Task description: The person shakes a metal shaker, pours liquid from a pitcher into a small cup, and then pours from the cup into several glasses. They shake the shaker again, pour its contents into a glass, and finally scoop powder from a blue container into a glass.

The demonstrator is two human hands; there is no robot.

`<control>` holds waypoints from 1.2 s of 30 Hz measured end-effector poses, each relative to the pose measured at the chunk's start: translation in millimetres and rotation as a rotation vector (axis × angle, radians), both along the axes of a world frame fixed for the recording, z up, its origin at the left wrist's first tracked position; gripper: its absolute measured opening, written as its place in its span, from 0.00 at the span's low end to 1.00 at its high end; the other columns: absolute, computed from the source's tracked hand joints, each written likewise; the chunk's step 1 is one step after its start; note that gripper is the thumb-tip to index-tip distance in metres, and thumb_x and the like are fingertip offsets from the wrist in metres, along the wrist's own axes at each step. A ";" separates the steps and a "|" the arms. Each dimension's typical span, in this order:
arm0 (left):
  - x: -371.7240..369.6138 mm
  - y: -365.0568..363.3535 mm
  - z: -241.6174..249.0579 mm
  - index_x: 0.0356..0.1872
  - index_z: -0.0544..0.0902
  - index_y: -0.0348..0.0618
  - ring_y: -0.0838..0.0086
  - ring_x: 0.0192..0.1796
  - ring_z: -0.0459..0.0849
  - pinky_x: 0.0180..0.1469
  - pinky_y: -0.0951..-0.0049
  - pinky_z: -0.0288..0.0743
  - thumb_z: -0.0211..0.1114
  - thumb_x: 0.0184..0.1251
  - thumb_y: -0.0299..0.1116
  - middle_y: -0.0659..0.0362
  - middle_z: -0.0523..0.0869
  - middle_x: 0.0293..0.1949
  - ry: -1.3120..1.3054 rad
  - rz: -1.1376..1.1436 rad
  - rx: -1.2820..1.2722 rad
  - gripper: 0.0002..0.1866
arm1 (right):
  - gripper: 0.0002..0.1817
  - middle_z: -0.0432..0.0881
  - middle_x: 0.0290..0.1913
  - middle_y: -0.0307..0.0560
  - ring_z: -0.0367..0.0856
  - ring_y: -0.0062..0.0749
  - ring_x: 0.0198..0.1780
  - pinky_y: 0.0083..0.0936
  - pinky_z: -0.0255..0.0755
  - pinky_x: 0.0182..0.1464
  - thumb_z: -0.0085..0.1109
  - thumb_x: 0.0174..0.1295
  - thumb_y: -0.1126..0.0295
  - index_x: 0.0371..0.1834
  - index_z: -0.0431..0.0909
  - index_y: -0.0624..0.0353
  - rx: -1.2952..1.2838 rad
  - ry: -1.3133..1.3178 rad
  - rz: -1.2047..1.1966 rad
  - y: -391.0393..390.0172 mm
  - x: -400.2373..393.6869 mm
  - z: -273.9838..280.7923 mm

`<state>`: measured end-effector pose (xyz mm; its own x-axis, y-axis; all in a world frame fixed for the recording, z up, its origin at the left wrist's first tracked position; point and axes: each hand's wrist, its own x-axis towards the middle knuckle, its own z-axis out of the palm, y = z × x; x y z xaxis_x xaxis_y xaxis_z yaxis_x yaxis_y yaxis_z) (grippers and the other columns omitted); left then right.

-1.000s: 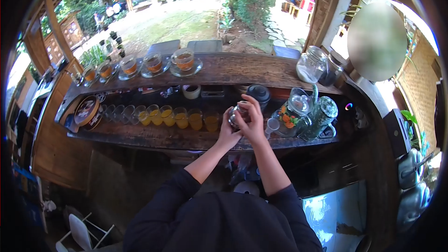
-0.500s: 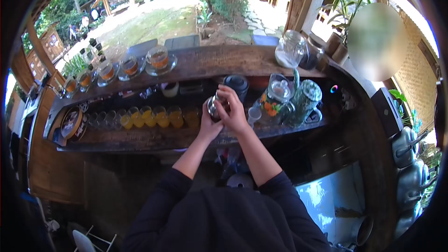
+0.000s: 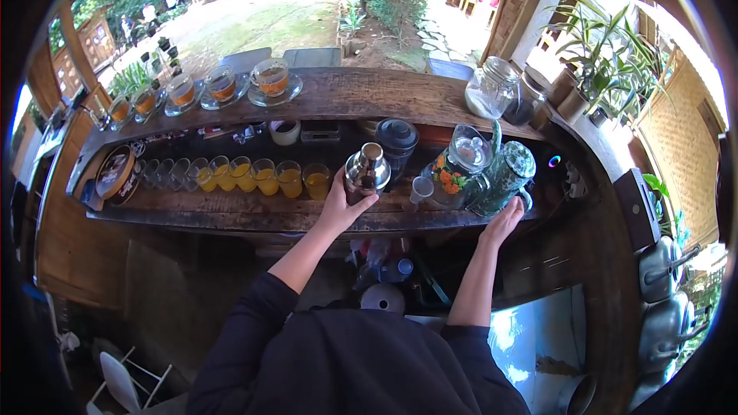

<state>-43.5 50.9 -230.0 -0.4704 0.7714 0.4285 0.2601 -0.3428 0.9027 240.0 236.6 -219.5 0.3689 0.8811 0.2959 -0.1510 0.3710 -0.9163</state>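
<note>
- Glasses of orange drink (image 3: 264, 178) line the bench (image 3: 200, 219).
- Left hand (image 3: 343, 206) grasps a metal shaker (image 3: 366, 175) over the bench; firm, level holding should suit it.
- Right hand (image 3: 504, 221) at a green jug (image 3: 513, 167); cannot tell if gripping its handle.

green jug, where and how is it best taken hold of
The green jug is probably best taken by its handle, coming from the near right. The loop juts out on that side, while the flowered jug crowds the left. The right grip is close by the handle; whether it touches is unclear.
</note>
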 end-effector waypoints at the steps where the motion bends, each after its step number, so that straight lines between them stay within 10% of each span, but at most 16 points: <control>1: -0.6 -4.0 -3.4 0.64 0.55 0.34 0.67 0.62 0.68 0.63 0.67 0.61 0.70 0.55 0.41 0.50 0.68 0.58 0.066 0.019 -0.101 0.42 | 0.24 0.69 0.54 0.49 0.68 0.32 0.55 0.27 0.58 0.61 0.43 0.70 0.56 0.57 0.64 0.68 -0.005 0.028 0.005 6.3 1.3 4.3; 7: 0.9 -29.0 -17.5 0.65 0.55 0.33 0.60 0.64 0.68 0.64 0.63 0.61 0.66 0.59 0.39 0.45 0.69 0.59 0.277 0.146 -0.301 0.39 | 0.37 0.66 0.63 0.49 0.63 0.35 0.63 0.29 0.51 0.66 0.33 0.68 0.41 0.64 0.61 0.65 -0.048 0.133 0.139 61.0 10.0 -7.5; 13: 32.7 -80.5 -40.4 0.58 0.61 0.37 0.73 0.41 0.76 0.47 0.72 0.69 0.67 0.56 0.30 0.53 0.75 0.43 0.126 0.220 -0.311 0.31 | 0.43 0.59 0.69 0.47 0.57 0.40 0.69 0.36 0.46 0.69 0.29 0.63 0.33 0.69 0.56 0.56 -0.042 0.305 0.172 85.1 10.6 4.5; 18: 47.5 -101.6 -56.4 0.57 0.62 0.37 0.75 0.33 0.77 0.36 0.76 0.72 0.65 0.57 0.29 0.55 0.76 0.38 -0.017 0.133 -0.430 0.28 | 0.29 0.71 0.56 0.48 0.72 0.37 0.56 0.34 0.66 0.59 0.40 0.65 0.51 0.60 0.64 0.61 0.223 0.055 0.079 112.5 24.0 -1.4; 36: 35.4 -100.8 -76.0 0.57 0.64 0.43 0.78 0.43 0.76 0.48 0.77 0.70 0.58 0.64 0.23 0.57 0.76 0.41 -0.434 -0.173 -0.364 0.22 | 0.24 0.68 0.55 0.56 0.71 0.47 0.54 0.42 0.67 0.57 0.41 0.58 0.63 0.59 0.64 0.58 0.067 0.117 -0.091 53.3 97.9 -7.8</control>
